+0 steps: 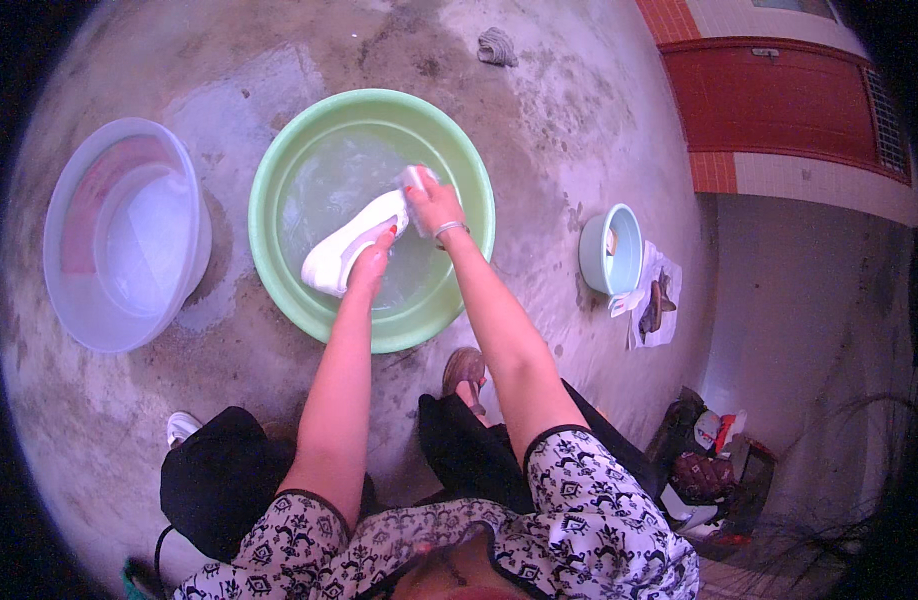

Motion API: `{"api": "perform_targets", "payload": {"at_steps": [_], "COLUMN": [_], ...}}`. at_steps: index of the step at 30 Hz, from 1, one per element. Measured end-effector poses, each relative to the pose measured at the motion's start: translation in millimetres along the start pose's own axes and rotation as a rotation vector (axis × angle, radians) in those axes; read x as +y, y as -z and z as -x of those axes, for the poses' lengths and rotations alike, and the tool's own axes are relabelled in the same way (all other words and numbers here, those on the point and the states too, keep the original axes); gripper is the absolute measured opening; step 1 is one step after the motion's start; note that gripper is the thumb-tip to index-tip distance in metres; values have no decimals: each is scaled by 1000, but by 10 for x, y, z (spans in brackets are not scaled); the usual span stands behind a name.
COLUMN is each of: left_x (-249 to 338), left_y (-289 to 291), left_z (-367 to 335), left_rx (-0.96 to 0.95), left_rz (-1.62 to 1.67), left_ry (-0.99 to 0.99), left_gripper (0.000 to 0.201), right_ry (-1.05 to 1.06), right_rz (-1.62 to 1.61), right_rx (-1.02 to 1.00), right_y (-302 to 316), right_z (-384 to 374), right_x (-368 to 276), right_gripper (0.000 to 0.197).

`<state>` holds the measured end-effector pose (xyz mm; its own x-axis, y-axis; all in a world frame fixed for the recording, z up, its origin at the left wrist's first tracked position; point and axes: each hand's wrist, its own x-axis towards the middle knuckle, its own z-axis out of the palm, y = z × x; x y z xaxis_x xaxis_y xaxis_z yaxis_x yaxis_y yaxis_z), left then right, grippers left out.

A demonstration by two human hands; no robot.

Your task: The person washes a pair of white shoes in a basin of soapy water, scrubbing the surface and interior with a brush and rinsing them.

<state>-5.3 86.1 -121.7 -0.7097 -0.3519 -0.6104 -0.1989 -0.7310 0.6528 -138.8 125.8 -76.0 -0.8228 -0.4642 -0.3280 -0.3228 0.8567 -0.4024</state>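
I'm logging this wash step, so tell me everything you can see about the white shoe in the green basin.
The white shoe is a low sneaker that looks like smooth synthetic or leather, with a white sole. It lies tilted across the green basin, in shallow cloudy water, one end lower left, the other upper right. The left hand grips its opening near the middle. The right hand presses a small pale block, perhaps soap or a sponge, against its upper right end.

A clear plastic tub (pixel 124 235), small blue basin (pixel 611 250) and crumpled rag (pixel 497 46) sit on wet concrete.
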Motion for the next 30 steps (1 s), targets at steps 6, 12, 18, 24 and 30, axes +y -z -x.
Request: {"api": "perform_targets", "payload": {"at_steps": [6,12,18,24,30], "left_x": [-275,-238,29,0,-156], "left_y": [19,154,38,168,303], "left_z": [-69,-123,62,-62,-261], "left_rx": [-134,60,112,167,153], "left_rz": [359,-607,-33,646,700], "left_ry": [-291,-361,-163,12,37], "left_gripper": [39,42,27,25,21], "right_ry": [439,264,188,2,120], "right_rz": [445,385,327,-139,376], "right_rx": [-310,-71,-80,319,352], "right_y": [77,26,214,-322,-466], "right_z": [652,429,88,187,228], "right_x": [-973,-600,-279,289,212], "right_gripper": [47,47,50,56,60]}}
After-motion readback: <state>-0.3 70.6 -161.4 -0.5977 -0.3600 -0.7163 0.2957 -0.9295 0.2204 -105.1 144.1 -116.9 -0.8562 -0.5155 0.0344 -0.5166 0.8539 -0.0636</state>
